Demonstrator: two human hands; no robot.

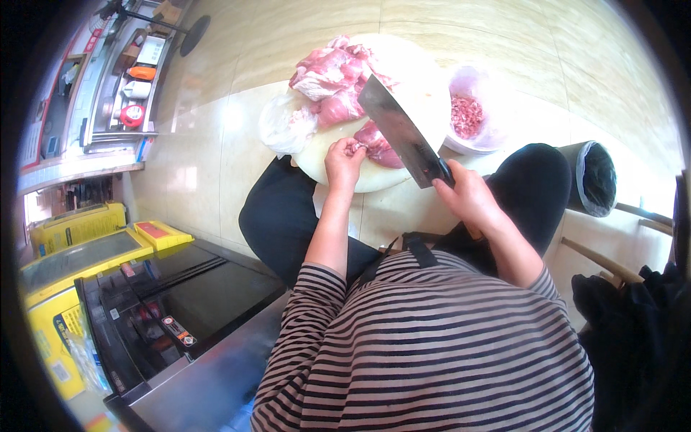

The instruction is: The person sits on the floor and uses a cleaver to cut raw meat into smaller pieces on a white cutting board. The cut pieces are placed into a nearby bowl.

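My right hand (468,195) grips the handle of a cleaver (402,132), its broad blade slanting up and left over a round white cutting board (334,173). With bent fingertips my left hand (345,162) pinches a small bit of raw meat at the end of a red piece of meat (378,144) on the board's near side. The blade hides part of that piece. Behind it a heap of raw pink meat (334,75) lies on the board's far left. A clear plastic bag (286,127) with some pale pieces rests against the left rim.
A white bucket (468,141) holding chopped meat stands right of the board. Further right is a lined trash bin (577,178). On the left are a black glass-topped appliance (200,297), yellow boxes (81,232) and a shelf of bottles (137,89). A fan's round base (195,35) stands on the tiled floor.
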